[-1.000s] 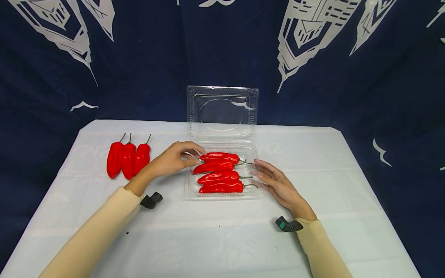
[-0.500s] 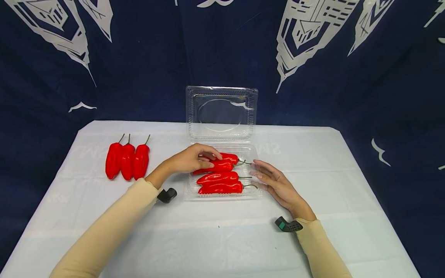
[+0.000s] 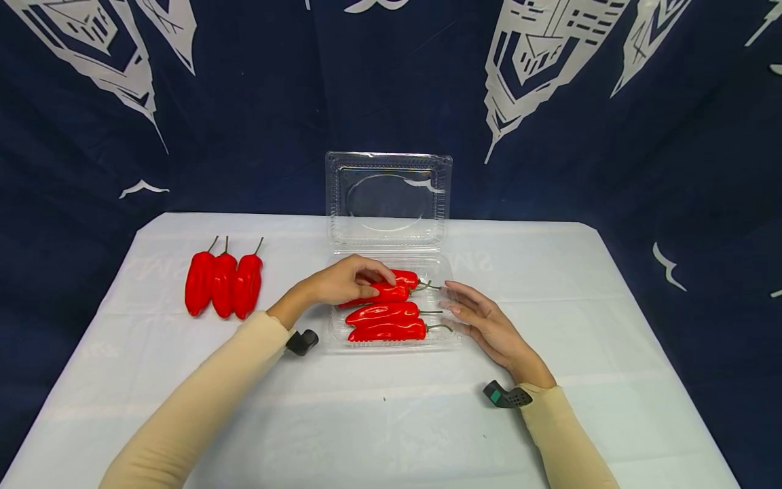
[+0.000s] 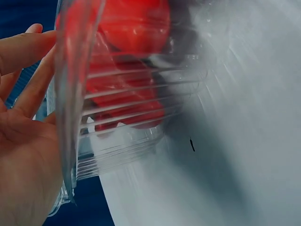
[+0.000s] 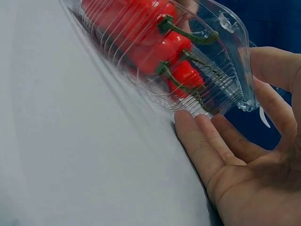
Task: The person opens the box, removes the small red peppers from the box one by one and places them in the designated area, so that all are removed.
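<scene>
My left hand (image 3: pixel 351 280) reaches over the left side of a clear plastic clamshell box (image 3: pixel 394 348). Its fingertips lie on the two farthest red chili peppers, with the thumb over the nearer of those two (image 3: pixel 400 293). Several glossy red peppers with green stems lie side by side in the box, including the nearest one (image 3: pixel 391 330). At the box's right wall rests my right hand (image 3: pixel 489 329), fingers extended. In the right wrist view, the right fingertips (image 5: pixel 184 117) touch the box's lower wall and the thumb (image 5: pixel 275 66) is at its rim.
Three more red peppers (image 3: pixel 222 284) lie on the white-covered table (image 3: pixel 391 421) at the left, stems pointing away. The box's clear lid (image 3: pixel 388 198) stands open at the back. A dark blue patterned cloth (image 3: pixel 391 88) hangs behind the table.
My left hand has moved right, from the left ends of the peppers to over the two farthest ones. The right hand has stayed in place.
</scene>
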